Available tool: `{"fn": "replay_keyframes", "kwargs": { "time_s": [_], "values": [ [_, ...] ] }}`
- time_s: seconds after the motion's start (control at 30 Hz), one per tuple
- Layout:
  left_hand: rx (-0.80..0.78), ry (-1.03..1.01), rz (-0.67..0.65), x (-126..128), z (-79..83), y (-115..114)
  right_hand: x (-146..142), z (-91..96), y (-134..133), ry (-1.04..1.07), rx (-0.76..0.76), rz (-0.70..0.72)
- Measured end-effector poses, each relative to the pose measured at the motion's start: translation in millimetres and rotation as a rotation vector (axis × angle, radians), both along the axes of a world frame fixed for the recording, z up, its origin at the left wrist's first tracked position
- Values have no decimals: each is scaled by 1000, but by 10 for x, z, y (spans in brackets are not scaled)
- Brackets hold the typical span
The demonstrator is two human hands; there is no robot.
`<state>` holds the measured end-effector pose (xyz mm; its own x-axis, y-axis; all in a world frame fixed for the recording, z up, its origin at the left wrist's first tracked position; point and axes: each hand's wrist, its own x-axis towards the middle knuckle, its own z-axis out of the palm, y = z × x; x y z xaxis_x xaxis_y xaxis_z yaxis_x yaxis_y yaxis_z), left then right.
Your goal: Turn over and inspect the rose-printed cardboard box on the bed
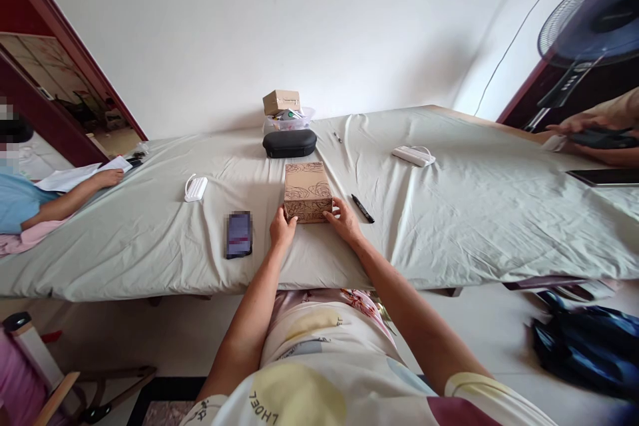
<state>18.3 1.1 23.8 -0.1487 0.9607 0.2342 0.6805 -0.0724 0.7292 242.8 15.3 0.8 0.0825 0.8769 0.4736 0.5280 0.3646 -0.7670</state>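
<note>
Hands (pixel 284 227), two, hold one patterned box (pixel 308 185) beside one black marker (pixel 363 209).

Box (pixel 308 184) between phone (pixel 239 235) and marker (pixel 363 209)

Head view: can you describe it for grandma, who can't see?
A person's left grip and right grip hold a patterned box on a cloth-covered table. A phone lies left of it, a black marker right, a black case behind.
</note>
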Motion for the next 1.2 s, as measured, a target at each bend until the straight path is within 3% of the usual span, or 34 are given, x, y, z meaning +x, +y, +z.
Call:
{"fn": "replay_keyframes", "kwargs": {
  "time_s": [1.2],
  "values": [
    [-6, -31, -14, -38, 51, -6, 8, -35, 4, -42, -18, 32]
  ]
}}
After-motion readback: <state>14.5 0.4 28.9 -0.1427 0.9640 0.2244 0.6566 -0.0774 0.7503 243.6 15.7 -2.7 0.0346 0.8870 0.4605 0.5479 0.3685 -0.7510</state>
